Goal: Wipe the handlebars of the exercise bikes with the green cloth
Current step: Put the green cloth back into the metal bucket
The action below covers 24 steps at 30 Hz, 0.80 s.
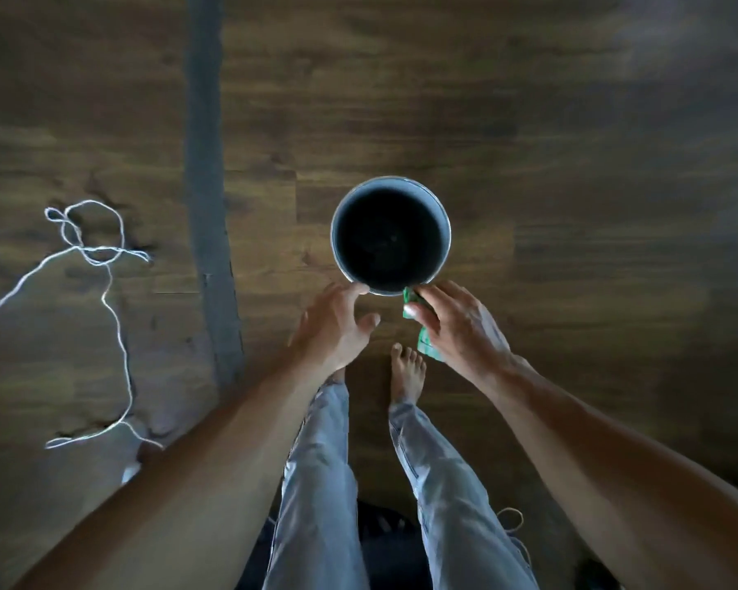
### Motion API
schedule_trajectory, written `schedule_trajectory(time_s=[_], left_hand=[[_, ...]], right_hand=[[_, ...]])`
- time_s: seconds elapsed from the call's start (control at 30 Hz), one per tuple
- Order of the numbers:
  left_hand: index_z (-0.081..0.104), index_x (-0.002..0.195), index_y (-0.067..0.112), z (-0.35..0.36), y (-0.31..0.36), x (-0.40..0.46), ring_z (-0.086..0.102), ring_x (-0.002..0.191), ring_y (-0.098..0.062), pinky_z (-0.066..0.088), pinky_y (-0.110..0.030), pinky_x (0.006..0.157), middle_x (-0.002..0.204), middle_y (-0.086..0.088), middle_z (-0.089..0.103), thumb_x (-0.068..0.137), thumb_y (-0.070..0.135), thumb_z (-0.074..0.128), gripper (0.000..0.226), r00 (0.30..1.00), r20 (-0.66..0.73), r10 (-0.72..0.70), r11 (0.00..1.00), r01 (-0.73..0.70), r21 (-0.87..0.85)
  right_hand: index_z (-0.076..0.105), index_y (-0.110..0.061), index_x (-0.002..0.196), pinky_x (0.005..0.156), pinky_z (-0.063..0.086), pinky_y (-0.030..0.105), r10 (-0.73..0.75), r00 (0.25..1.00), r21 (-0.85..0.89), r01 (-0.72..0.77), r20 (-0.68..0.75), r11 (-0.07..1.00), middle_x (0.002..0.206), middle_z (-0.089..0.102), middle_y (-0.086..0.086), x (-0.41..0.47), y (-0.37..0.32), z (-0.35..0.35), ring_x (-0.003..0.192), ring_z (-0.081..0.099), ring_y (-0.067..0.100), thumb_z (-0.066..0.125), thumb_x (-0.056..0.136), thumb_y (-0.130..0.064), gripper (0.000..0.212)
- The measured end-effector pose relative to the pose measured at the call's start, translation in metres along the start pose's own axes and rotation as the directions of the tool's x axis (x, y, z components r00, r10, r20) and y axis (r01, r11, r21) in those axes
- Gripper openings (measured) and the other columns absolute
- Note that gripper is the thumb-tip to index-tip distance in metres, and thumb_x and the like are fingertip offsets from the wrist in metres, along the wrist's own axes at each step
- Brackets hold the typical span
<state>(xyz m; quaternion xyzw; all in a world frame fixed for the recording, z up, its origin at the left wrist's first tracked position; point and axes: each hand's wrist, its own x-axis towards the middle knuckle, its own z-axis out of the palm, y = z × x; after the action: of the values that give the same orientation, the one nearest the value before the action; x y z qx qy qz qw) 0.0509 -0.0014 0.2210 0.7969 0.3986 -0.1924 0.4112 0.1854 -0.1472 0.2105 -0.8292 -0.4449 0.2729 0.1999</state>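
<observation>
A round grey bucket (390, 236) with a dark inside stands on the wooden floor straight ahead of me. My left hand (337, 321) reaches down to it, fingers spread and relaxed, one fingertip touching the near rim. My right hand (454, 323) holds the green cloth (427, 349) at the bucket's near right rim, fingers and thumb curled round it. Only small bits of the cloth show under the hand. No exercise bike or handlebar is in view.
A white string (111, 300) lies looped on the floor at the left. A grey strip (207, 185) runs along the floor left of the bucket. My bare foot (407, 372) and light trouser legs are below the hands.
</observation>
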Motion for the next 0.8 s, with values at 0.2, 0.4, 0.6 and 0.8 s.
schedule_trajectory(time_s=[0.2, 0.4, 0.6, 0.8], left_hand=[[0.051, 0.137, 0.019, 0.077, -0.058, 0.080, 0.046, 0.128, -0.020, 0.040, -0.034, 0.100, 0.136, -0.003, 0.052, 0.093, 0.029, 0.063, 0.048, 0.995, -0.081, 0.051, 0.996, -0.045, 0.071], [0.051, 0.137, 0.016, 0.115, -0.113, 0.122, 0.043, 0.132, -0.019, 0.039, -0.036, 0.106, 0.140, -0.003, 0.049, 0.092, 0.022, 0.063, 0.046, 0.963, -0.249, 0.101, 0.992, -0.079, 0.097], [0.052, 0.136, 0.015, 0.141, -0.127, 0.125, 0.046, 0.131, -0.021, 0.041, -0.041, 0.108, 0.139, -0.004, 0.051, 0.092, 0.022, 0.063, 0.046, 0.939, -0.295, 0.175, 0.982, -0.145, 0.120], [0.051, 0.138, 0.015, 0.162, -0.108, 0.135, 0.046, 0.133, -0.027, 0.038, -0.047, 0.110, 0.139, -0.005, 0.054, 0.085, 0.030, 0.071, 0.058, 0.910, -0.176, 0.375, 0.904, -0.317, 0.287]], right_hand=[[0.067, -0.016, 0.111, 0.075, 0.054, 0.039, -0.082, 0.995, -0.064, 0.085, 0.059, 0.994, 0.101, 0.065, 0.002, 0.055, 0.077, 0.106, 0.088, 0.061, 0.024, 0.040, 0.100, -0.043, 0.040], [0.065, -0.011, 0.113, 0.084, 0.052, 0.039, -0.217, 0.976, -0.162, 0.218, 0.022, 0.962, 0.100, 0.066, 0.006, 0.091, 0.102, 0.186, 0.087, 0.062, 0.025, 0.046, 0.100, -0.037, 0.034], [0.049, -0.014, 0.136, 0.099, 0.046, 0.042, -0.194, 0.969, -0.266, 0.230, 0.155, 0.936, 0.124, 0.061, 0.006, 0.084, 0.121, 0.208, 0.109, 0.061, 0.026, 0.041, 0.093, -0.061, 0.064], [0.034, -0.011, 0.150, 0.112, 0.037, 0.051, -0.242, 0.947, -0.301, 0.299, 0.212, 0.906, 0.152, 0.044, 0.007, 0.077, 0.149, 0.175, 0.134, 0.049, 0.025, 0.060, 0.083, -0.057, 0.085]])
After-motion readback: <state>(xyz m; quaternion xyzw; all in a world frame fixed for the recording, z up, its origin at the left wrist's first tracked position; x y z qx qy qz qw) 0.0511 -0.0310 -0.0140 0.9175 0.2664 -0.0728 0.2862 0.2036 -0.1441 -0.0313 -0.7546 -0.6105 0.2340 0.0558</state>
